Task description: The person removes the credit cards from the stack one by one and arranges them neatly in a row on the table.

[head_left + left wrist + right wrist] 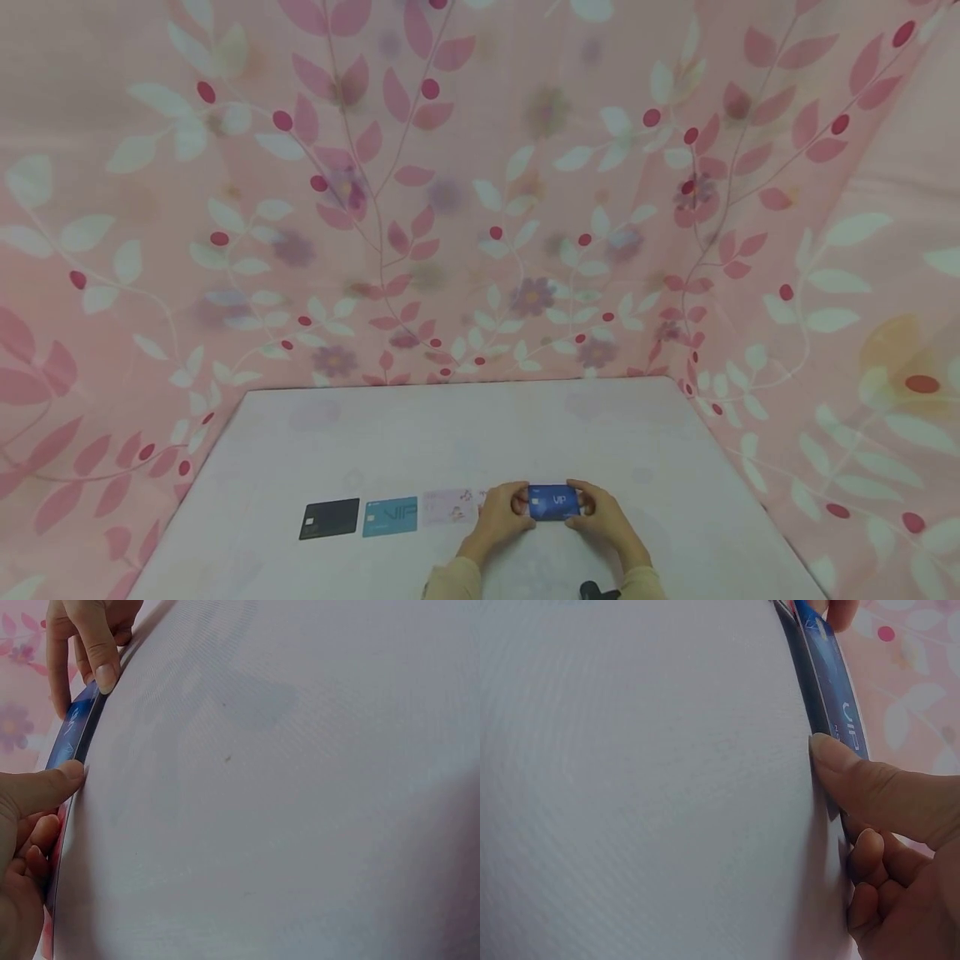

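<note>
A dark blue card [553, 502] marked VIP, with a small chip, is between my two hands in the head view. My left hand [501, 515] pinches its left end with thumb and fingers. On the opposite end, the thumb and fingers of my right hand [604, 518] grip it the same way. Seen edge-on in the left wrist view, the blue card [70, 735] is low over the white tabletop; whether it touches cannot be told. In the right wrist view my right thumb [855, 769] lies on the near edge of the card [832, 675].
Left of my hands lie a black card [330, 518], a teal VIP card [391, 517] and a pale pink flowered card [447, 506] in a row. A dark object [597, 591] is cut off at the bottom edge. Floral cloth [450, 208] walls the white table [450, 425].
</note>
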